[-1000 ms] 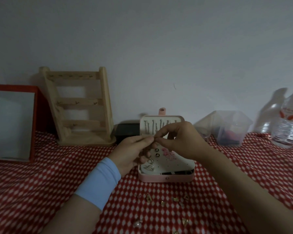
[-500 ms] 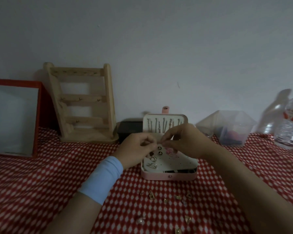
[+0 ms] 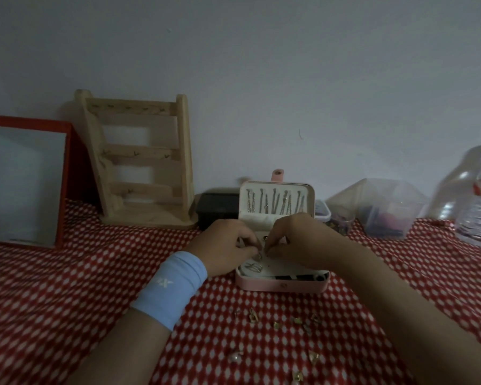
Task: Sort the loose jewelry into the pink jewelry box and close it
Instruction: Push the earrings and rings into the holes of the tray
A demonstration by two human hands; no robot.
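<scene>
The pink jewelry box (image 3: 282, 284) stands open on the red checked cloth, its lid (image 3: 277, 202) upright with several chains hanging inside. My left hand (image 3: 225, 245) and my right hand (image 3: 297, 241) meet over the white earring panel, fingertips pinching a small earring (image 3: 259, 255) between them. A silver piece (image 3: 254, 267) lies on the panel's near left corner. Several loose gold earrings (image 3: 278, 322) and a pearl piece (image 3: 236, 356) lie on the cloth in front of the box.
A wooden ladder-shaped jewelry stand (image 3: 139, 162) and a red-framed mirror (image 3: 25, 182) lean on the wall at the left. A black box (image 3: 217, 211) sits behind the pink one. Clear plastic containers (image 3: 383, 208) and a water bottle (image 3: 478, 207) stand at the right.
Both hands have lowered from in front of the lid down onto the earring panel, still pinching the small earring together.
</scene>
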